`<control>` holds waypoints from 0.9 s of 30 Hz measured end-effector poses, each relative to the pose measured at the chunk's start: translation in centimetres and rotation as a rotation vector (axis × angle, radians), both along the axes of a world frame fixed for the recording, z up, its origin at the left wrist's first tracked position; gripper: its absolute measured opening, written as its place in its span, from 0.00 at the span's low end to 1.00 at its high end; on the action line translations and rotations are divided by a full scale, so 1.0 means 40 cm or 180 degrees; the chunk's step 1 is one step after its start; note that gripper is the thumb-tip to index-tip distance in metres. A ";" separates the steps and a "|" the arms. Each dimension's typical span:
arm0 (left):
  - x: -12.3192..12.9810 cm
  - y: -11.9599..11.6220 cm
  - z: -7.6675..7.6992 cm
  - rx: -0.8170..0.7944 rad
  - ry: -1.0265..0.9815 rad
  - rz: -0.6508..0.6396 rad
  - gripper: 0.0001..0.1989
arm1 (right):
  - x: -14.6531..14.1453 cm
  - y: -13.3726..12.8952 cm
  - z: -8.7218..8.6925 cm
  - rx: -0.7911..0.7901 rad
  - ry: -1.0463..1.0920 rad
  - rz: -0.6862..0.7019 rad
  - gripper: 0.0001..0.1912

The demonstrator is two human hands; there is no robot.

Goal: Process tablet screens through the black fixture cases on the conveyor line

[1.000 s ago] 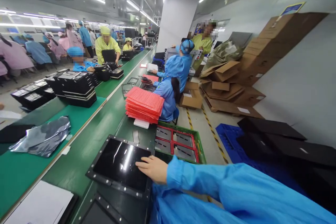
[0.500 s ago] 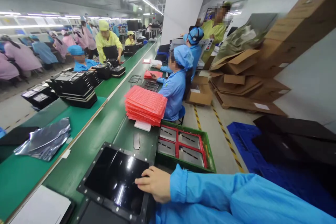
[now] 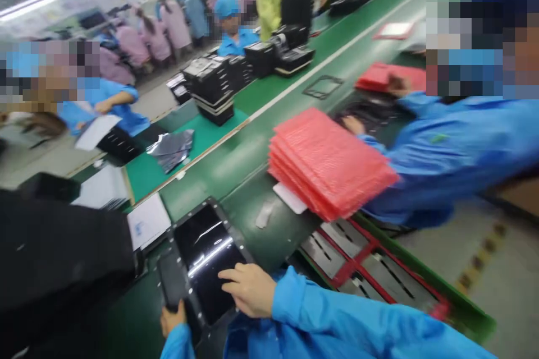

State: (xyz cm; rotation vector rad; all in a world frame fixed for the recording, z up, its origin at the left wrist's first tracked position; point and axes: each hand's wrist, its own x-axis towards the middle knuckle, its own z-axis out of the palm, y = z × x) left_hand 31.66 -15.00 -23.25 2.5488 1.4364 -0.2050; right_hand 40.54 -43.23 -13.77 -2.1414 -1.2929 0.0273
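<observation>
A black frame with a glossy dark panel lies on the green bench near me. My right hand rests on the panel's right edge, fingers apart and partly bent, holding nothing. Lower down, my left hand grips the near end of a matte black plate beside the glossy panel, thumb up against it. White papers lie just beyond the plate.
Stacked red bubble bags stand ahead, with a small grey piece nearer. A green crate with metal plates is at the right. A co-worker's blue sleeve reaches over the bench. A large black object is at left.
The view has swung left and down. My left hand has come into view at the matte plate. My right hand remains on the glossy panel's edge.
</observation>
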 end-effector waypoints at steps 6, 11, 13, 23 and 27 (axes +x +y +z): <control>-0.010 0.041 0.065 -0.0231 -0.0264 0.1376 0.36 | 0.005 -0.022 0.000 0.0207 0.0337 0.0293 0.12; -0.105 0.015 0.112 -0.1122 -0.1965 0.0723 0.24 | 0.021 -0.030 0.019 0.0168 0.0778 0.0417 0.14; -0.096 -0.024 0.143 -0.1365 -0.2336 0.0626 0.21 | 0.028 -0.026 0.025 0.0197 0.1100 0.0454 0.14; -0.139 -0.411 0.383 -0.0103 -0.1740 -0.2289 0.23 | -0.002 0.070 0.030 0.1918 0.4485 0.0637 0.34; -0.131 -0.427 0.407 0.0723 -0.1654 -0.2492 0.19 | 0.039 0.031 0.035 0.2242 0.4182 -0.0033 0.30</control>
